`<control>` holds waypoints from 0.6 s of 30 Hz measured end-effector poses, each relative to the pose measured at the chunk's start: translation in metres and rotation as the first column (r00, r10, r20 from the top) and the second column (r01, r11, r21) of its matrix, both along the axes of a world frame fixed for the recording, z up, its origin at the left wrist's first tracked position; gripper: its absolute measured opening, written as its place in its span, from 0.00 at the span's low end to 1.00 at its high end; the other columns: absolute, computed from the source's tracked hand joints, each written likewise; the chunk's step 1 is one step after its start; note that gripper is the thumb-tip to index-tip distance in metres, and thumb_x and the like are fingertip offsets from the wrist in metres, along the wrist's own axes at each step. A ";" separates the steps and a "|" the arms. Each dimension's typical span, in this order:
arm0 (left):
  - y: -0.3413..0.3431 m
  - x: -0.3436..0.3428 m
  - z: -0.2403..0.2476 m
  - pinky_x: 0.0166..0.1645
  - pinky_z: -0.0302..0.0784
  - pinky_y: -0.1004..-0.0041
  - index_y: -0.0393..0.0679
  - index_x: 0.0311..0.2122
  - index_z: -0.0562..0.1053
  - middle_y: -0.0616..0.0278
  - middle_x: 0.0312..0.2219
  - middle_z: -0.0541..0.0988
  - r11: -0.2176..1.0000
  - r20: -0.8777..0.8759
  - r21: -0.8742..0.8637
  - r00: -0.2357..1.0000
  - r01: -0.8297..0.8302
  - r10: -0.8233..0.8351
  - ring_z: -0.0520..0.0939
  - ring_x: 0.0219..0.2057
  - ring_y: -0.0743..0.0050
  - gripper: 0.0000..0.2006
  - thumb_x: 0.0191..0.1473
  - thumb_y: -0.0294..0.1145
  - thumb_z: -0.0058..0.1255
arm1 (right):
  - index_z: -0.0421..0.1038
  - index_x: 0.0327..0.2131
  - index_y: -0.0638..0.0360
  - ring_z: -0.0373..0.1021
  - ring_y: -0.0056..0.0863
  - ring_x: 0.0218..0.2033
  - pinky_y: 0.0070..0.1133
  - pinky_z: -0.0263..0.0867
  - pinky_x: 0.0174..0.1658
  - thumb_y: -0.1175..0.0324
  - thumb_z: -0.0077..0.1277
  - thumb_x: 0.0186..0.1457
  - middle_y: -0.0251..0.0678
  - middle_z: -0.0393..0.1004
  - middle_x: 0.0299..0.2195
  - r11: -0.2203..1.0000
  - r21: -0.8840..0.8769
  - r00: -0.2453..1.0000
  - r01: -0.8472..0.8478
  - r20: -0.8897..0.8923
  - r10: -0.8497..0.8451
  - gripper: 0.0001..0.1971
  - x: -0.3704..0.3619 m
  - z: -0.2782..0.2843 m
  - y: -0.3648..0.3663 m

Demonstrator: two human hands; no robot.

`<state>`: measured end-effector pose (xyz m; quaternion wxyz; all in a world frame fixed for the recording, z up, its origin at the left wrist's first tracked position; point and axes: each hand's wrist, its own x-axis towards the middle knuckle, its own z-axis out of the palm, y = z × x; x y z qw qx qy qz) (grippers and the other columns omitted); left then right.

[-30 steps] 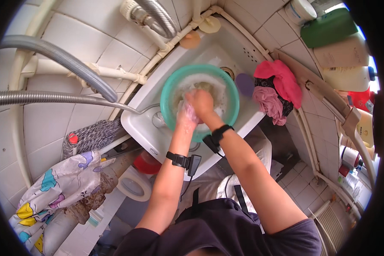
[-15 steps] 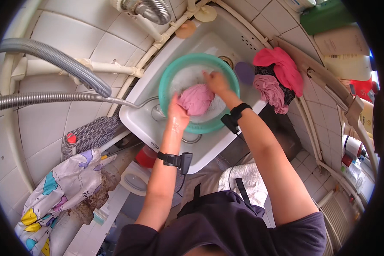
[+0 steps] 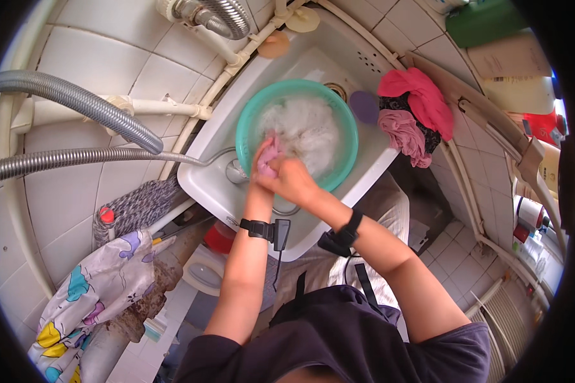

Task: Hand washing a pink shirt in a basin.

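A pink cloth (image 3: 271,153) is bunched between my hands at the near left side of a green round basin (image 3: 350,143). My left hand (image 3: 259,167) is wrapped round it from the left. Over it, from the right, my right hand (image 3: 294,183) closes on the same cloth, hiding much of it. Cloudy, sudsy water (image 3: 306,127) fills the basin. The basin stands in a white sink (image 3: 204,185).
Pink and dark clothes (image 3: 415,108) lie heaped on the sink's right edge, near a purple round thing (image 3: 364,107). Metal hoses (image 3: 83,102) reach in from the left. Bottles (image 3: 517,96) line the right side. A patterned cloth (image 3: 96,274) hangs at lower left.
The pink cloth has gone from spread over the water to bunched in my hands at the near left rim. My right hand came left and nearer to meet my left.
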<state>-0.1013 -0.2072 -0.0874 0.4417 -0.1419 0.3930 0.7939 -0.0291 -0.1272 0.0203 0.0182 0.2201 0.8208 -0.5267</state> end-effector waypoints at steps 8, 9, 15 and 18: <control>0.039 0.013 0.027 0.45 0.74 0.66 0.44 0.44 0.68 0.62 0.37 0.74 0.998 0.242 -0.069 0.970 0.004 0.013 0.76 0.40 0.69 0.12 0.61 0.39 0.39 | 0.75 0.17 0.63 0.71 0.51 0.22 0.39 0.69 0.33 0.49 0.47 0.49 0.53 0.71 0.17 0.961 0.193 0.956 0.199 0.179 -0.233 0.25 -0.026 -0.063 0.043; 0.011 -0.001 -0.011 0.44 0.74 0.66 0.44 0.42 0.68 0.63 0.36 0.73 0.994 0.201 0.103 0.978 0.037 -0.058 0.75 0.39 0.69 0.13 0.61 0.41 0.39 | 0.75 0.18 0.63 0.72 0.50 0.23 0.38 0.68 0.32 0.48 0.47 0.48 0.54 0.71 0.17 0.973 0.143 0.965 0.178 0.166 -0.201 0.25 -0.027 -0.051 0.026; 0.024 0.008 0.010 0.46 0.72 0.65 0.45 0.44 0.69 0.63 0.37 0.74 0.997 0.238 -0.064 0.970 -0.033 0.048 0.76 0.40 0.70 0.21 0.59 0.53 0.40 | 0.76 0.18 0.62 0.72 0.52 0.24 0.38 0.69 0.32 0.50 0.46 0.50 0.53 0.72 0.19 0.944 0.231 0.947 0.234 0.164 -0.275 0.23 -0.015 -0.057 0.031; 0.036 0.010 0.061 0.56 0.67 0.63 0.45 0.57 0.64 0.59 0.53 0.71 0.976 0.255 -0.148 0.959 0.162 -0.120 0.73 0.52 0.61 0.31 0.57 0.59 0.42 | 0.77 0.21 0.61 0.73 0.50 0.28 0.38 0.70 0.37 0.48 0.42 0.53 0.52 0.75 0.22 0.941 0.332 0.931 0.058 0.322 -0.171 0.25 -0.027 -0.086 0.086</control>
